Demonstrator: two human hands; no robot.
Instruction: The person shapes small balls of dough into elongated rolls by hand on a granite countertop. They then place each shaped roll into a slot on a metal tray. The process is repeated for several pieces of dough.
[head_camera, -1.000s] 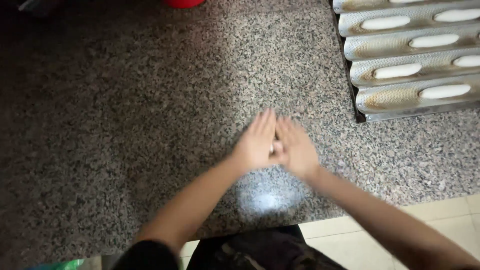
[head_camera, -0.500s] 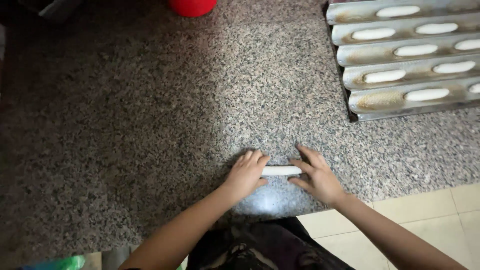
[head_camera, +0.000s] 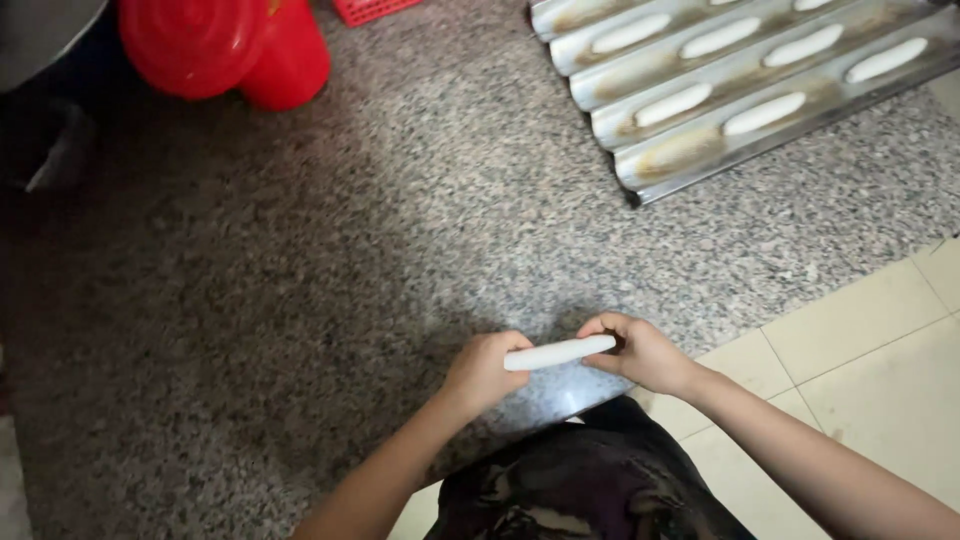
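Both hands meet just above the near edge of the speckled granite counter (head_camera: 380, 230), each pinching one end of a short white dough stick (head_camera: 559, 352). The left hand (head_camera: 485, 372) is curled almost into a fist, thumb and fingers closed round the stick's left end, its forearm running down toward the lower left of the view. The right hand (head_camera: 640, 352) is likewise closed, fingertips gathered on the right end, wrist bent slightly and forearm stretching off to the lower right over the pale tiled floor (head_camera: 880, 340). The stick lies nearly level between them, its right end a little higher; it seems to be lifted clear of the stone rather than resting on it, though the angle makes that hard to judge.

At the far right corner of the counter sits a fluted metal baking tray (head_camera: 660, 170), set at a slant, with several similar white dough pieces (head_camera: 672, 104) lying in its channels. Near the far left corner stand a red plastic bucket (head_camera: 290, 55) and a red lid (head_camera: 190, 45) leaning against it. Dark patterned clothing (head_camera: 590, 480) shows below the hands.
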